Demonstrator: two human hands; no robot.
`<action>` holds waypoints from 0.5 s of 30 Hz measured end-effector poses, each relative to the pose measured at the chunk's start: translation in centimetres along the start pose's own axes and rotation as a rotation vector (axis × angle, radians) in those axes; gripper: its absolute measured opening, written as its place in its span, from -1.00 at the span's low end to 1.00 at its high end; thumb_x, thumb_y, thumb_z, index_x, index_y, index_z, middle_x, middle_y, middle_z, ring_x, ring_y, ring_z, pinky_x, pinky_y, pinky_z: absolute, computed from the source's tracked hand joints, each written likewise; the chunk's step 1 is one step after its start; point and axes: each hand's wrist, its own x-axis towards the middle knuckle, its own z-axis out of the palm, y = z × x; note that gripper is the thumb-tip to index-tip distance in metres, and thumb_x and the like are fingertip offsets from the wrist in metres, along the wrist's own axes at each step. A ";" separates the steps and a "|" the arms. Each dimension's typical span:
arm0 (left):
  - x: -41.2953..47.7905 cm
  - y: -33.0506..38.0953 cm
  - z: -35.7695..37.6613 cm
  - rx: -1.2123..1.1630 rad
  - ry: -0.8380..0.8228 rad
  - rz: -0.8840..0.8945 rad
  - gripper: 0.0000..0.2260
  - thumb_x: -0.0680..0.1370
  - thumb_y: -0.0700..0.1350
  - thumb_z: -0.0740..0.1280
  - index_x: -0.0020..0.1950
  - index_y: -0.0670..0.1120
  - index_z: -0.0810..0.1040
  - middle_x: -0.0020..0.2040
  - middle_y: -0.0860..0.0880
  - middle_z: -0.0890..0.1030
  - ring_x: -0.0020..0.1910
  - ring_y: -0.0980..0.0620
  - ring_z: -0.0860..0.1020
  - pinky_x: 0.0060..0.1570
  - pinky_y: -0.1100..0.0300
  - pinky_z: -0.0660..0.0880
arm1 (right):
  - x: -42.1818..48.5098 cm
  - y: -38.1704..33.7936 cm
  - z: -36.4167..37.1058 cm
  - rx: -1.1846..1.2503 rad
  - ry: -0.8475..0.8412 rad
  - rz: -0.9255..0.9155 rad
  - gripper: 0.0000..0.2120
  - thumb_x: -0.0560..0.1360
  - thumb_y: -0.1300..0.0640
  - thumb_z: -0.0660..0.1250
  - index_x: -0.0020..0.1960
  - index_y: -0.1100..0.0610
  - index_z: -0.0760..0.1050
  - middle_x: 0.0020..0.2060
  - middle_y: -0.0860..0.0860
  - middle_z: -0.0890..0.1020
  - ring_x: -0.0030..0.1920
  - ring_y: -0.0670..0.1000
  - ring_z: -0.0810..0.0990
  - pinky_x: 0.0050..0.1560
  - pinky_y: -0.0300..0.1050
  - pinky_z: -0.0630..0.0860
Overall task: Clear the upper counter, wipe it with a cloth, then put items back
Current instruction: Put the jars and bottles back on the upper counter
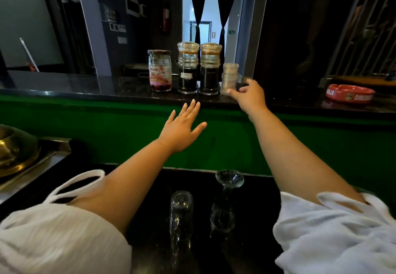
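1. A dark, glossy upper counter runs across the view above a green front panel, with a curtained doorway beyond it.
2. Four containers stand in a row near the front edge of this counter: a jam jar with a red label on the left, then two tall ribbed glass jars holding something dark, then a small clear jar with pale contents on the right.
3. The right hand reaches over the counter edge to the small clear jar; its thumb touches the jar's lower side and the fingers curl round behind it, though motion blur hides how firm the hold is.
4. The left hand hovers in front of the green panel, below the two ribbed jars, with fingers spread flat and holding nothing.
5. A red ashtray sits on the same counter, well apart to the right.
6. On the lower black counter close to the person, two clear glasses stand upside down side by side.
7. A brass-coloured bowl sits at the left edge.
8. White sleeves cover both upper arms.
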 end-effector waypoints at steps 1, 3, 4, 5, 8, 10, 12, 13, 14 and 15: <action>-1.4 0.2 0.6 -0.090 0.030 -0.008 -0.44 0.62 0.14 0.02 0.55 0.04 -0.11 0.57 0.06 -0.09 0.54 0.08 -0.13 0.50 0.03 -0.16 | -1.9 0.3 -0.4 0.067 0.042 -0.044 -0.37 0.48 0.08 0.40 0.44 0.23 0.24 0.25 0.13 0.48 0.24 0.09 0.49 0.22 -0.10 0.46; -4.6 0.6 2.2 -0.326 0.109 -0.059 -0.45 0.61 0.13 0.05 0.55 0.02 -0.02 0.56 0.02 0.04 0.55 0.07 -0.05 0.52 0.02 -0.06 | -6.3 1.2 -0.8 0.216 0.127 -0.138 -0.53 0.51 0.14 0.36 0.37 0.19 0.33 0.16 0.08 0.50 0.16 -0.01 0.50 0.07 -0.31 0.47; -6.4 0.7 3.1 -0.437 0.141 -0.098 -0.44 0.60 0.14 0.07 0.55 0.01 0.02 0.55 0.02 0.09 0.54 0.07 0.00 0.52 0.03 -0.01 | -8.5 2.1 -0.8 0.285 0.158 -0.176 -0.60 0.52 0.15 0.34 0.33 0.18 0.36 0.13 0.06 0.50 0.14 -0.04 0.50 0.03 -0.36 0.48; -8.1 0.8 4.0 -0.516 0.164 -0.136 -0.41 0.57 0.18 0.07 0.55 0.00 0.04 0.54 0.01 0.13 0.53 0.09 0.05 0.51 0.06 0.04 | -10.5 3.2 -0.7 0.339 0.191 -0.200 -0.64 0.53 0.16 0.33 0.30 0.17 0.38 0.11 0.03 0.50 0.13 -0.06 0.49 0.02 -0.35 0.49; -12.9 0.1 7.1 -0.601 0.181 -0.251 -0.36 0.53 0.16 0.17 0.54 -0.03 0.06 0.53 0.04 0.17 0.46 0.21 0.12 0.40 0.27 0.09 | -15.8 7.7 0.3 0.386 0.234 -0.166 -0.65 0.53 0.16 0.32 0.28 0.13 0.37 0.14 -0.01 0.46 0.15 -0.07 0.46 0.07 -0.29 0.48; -15.5 -1.0 9.4 -0.638 0.191 -0.374 -0.37 0.54 0.09 0.25 0.53 -0.06 0.10 0.51 0.01 0.20 0.45 0.16 0.17 0.39 0.27 0.13 | -18.6 11.0 1.4 0.396 0.232 -0.084 -0.60 0.51 0.17 0.35 0.30 0.15 0.34 0.16 -0.01 0.43 0.17 -0.03 0.44 0.07 -0.28 0.46; -17.6 -2.0 11.5 -0.701 0.181 -0.518 -0.35 0.51 0.08 0.30 0.52 -0.07 0.14 0.50 -0.03 0.24 0.46 0.05 0.24 0.43 0.15 0.20 | -20.7 14.0 2.7 0.373 0.195 0.014 -0.51 0.47 0.16 0.40 0.33 0.16 0.31 0.17 -0.02 0.40 0.20 0.01 0.43 0.07 -0.22 0.46; -18.4 -2.3 12.3 -0.731 0.159 -0.571 -0.34 0.49 0.09 0.32 0.52 -0.07 0.15 0.49 -0.04 0.26 0.45 0.02 0.26 0.44 0.09 0.23 | -21.5 15.3 3.3 0.342 0.159 0.058 -0.48 0.46 0.16 0.42 0.35 0.16 0.29 0.18 -0.02 0.39 0.22 0.03 0.42 0.10 -0.16 0.47; -19.1 -2.5 13.1 -0.752 0.134 -0.610 -0.34 0.48 0.08 0.34 0.51 -0.07 0.17 0.47 -0.04 0.27 0.44 0.01 0.27 0.42 0.07 0.26 | -22.1 16.5 3.9 0.301 0.114 0.095 -0.44 0.44 0.16 0.44 0.36 0.16 0.28 0.20 -0.02 0.38 0.24 0.05 0.41 0.14 -0.10 0.46; -19.7 -2.6 13.8 -0.761 0.123 -0.639 -0.36 0.48 0.06 0.36 0.49 -0.07 0.21 0.45 -0.03 0.29 0.42 0.01 0.30 0.40 0.08 0.29 | -22.5 17.4 4.4 0.256 0.067 0.124 -0.39 0.42 0.14 0.46 0.38 0.14 0.26 0.21 -0.02 0.37 0.27 0.05 0.39 0.18 -0.07 0.44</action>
